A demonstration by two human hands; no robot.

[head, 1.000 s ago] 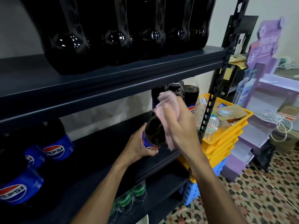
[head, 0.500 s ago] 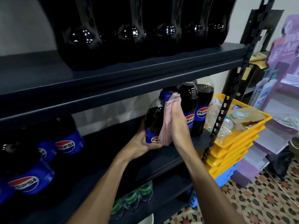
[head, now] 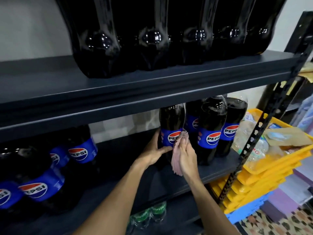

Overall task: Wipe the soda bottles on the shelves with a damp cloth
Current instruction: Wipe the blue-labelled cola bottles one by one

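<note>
The fingers [head: 157, 135] of the left hand [head: 152, 150] curl round the far side of a dark plastic cola bottle with a blue Pepsi label [head: 171, 122]. The thumb lies along the label's lower edge, so this hand grips the bottle and steadies it upright on the shelf. Against the bottle's other side, the right hand [head: 187, 157] holds a folded pale-pink cloth [head: 176, 161]: its fingers [head: 183, 144] are bent over the cloth's upper end at the label, and the rest hangs down between palm and bottle. Judged from this, the wipe of this one bottle is under way, at label height on its right flank. Just beyond the right hand's knuckles stand more Pepsi bottles [head: 211, 131], close-packed beside the held one. Well off past the left wrist sits another cluster of Pepsi bottles [head: 78, 151]. Under both hands runs the dark grey metal shelf board [head: 217, 168], and above the fingers a second board [head: 135, 85] carries a row of large dark bottles [head: 152, 39]. The next move likely calls for drawing the cloth down the lower body, or turning the bottle with the left hand to reach its back. After that comes a shift to the neighbour on the right, without knocking it.
</note>
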